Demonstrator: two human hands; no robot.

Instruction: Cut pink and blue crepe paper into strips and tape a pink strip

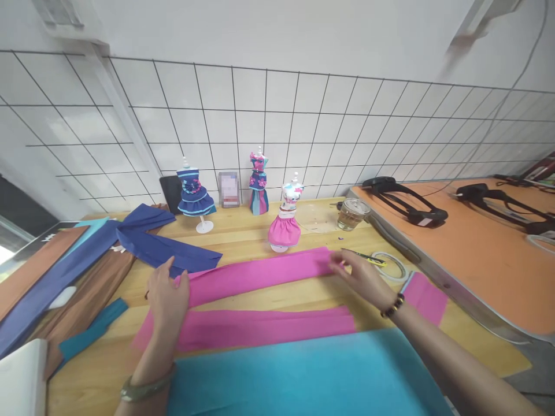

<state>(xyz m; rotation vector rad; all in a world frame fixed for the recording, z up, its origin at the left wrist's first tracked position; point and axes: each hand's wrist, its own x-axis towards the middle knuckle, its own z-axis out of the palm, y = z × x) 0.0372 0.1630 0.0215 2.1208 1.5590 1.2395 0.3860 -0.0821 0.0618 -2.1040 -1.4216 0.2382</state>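
Observation:
A long pink strip of crepe paper or thin fabric [260,276] stretches across the middle of the wooden table. At its left end my left hand [167,297] grips the edge, thumb on the strip, with part of the hold hidden. My right hand [362,277] pinches the right end between thumb and fingers. Nearer to me lies a second pink strip [264,328], its left end partly under my left forearm. A large teal-blue sheet [295,375] covers the front of the table, below both strips.
Small dress forms in a blue dress [195,193], a multicoloured dress [259,185] and a pink skirt [284,231] stand behind. A glass [352,214], tape roll [396,267], yellow cutter [375,260] and pink piece [422,297] lie right. Navy strips [169,245] lie left.

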